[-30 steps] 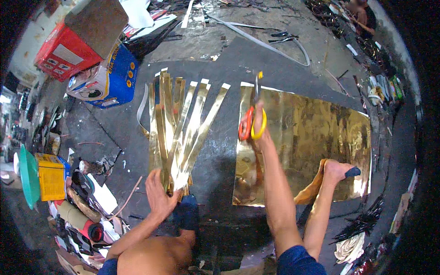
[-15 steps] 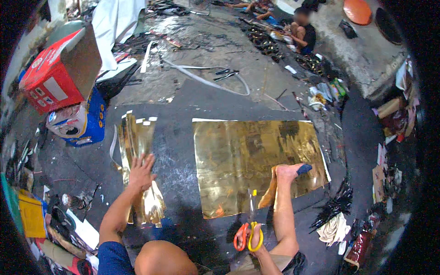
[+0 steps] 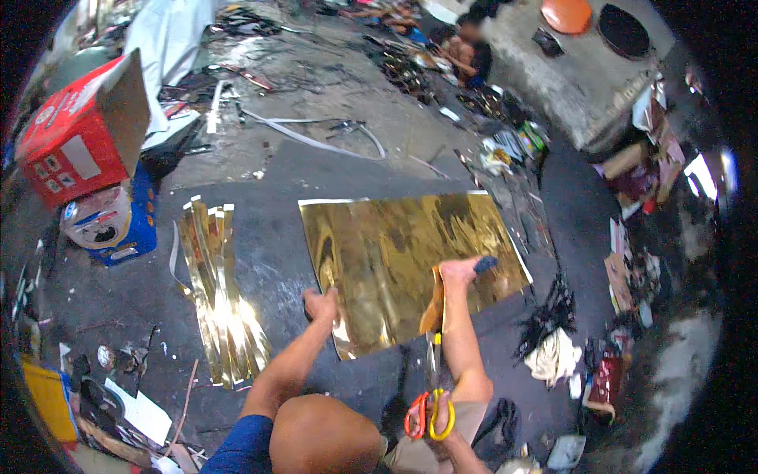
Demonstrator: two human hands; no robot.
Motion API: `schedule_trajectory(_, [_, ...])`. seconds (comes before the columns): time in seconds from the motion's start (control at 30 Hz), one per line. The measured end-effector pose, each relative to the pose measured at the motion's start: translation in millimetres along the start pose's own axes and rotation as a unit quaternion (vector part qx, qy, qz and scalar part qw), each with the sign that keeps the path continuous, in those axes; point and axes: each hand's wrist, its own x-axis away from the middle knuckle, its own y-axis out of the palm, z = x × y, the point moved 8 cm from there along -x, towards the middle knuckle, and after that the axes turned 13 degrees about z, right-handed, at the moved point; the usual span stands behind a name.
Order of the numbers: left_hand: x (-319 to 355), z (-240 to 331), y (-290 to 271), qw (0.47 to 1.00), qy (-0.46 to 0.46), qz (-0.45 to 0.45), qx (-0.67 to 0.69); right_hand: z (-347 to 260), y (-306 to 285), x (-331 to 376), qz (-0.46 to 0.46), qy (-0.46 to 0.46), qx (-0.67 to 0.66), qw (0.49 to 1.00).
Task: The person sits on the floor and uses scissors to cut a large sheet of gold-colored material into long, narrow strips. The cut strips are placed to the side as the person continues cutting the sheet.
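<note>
A large gold foil sheet (image 3: 387, 268) with white edges lies on the dark floor before me. My left hand (image 3: 320, 305) is at its left edge, with the fingers closed on the rim, which lifts and wrinkles slightly there. Scissors (image 3: 433, 371) with one red and one yellow handle loop are in my right hand (image 3: 444, 415), below the sheet's near edge. Their blades point away from me and look closed. My bare foot (image 3: 459, 271), with a dark wrap at the toes, rests on the sheet's right half. Several gold foil strips (image 3: 221, 292) lie bunched to the left.
A red box (image 3: 75, 130) sits on a blue box (image 3: 126, 221) at the left. Cream cloth (image 3: 553, 355) and black shreds (image 3: 549, 312) lie at the right. Another person (image 3: 467, 51) sits far off beside a raised concrete ledge (image 3: 545, 95). Scraps line both sides.
My left hand has left the gold strips and moved right to the sheet's left edge. The strips now lie uncovered. The scissors stay in my right hand, and the view has shifted right.
</note>
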Motion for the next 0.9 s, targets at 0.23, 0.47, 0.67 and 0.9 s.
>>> schedule_trajectory(0.23, [15, 22, -31, 0.992, 0.096, 0.001, 0.088, -8, 31, 18, -0.002, 0.019, 0.026, 0.999])
schedule_trajectory(0.47, [-51, -53, -117, 0.988, 0.006, 0.007, 0.154, 20, 71, 9, -0.082, 0.050, 0.071, 0.993])
schedule_trajectory(0.67, [40, -15, -166, 0.969, -0.027, -0.223, -0.102, 78, 75, -9, -0.043, 0.169, 0.093, 0.980])
schedule_trajectory(0.9, [57, -52, -176, 0.955, -0.117, -0.272, -0.004, 104, 128, 25, -0.211, 0.271, 0.112, 0.933])
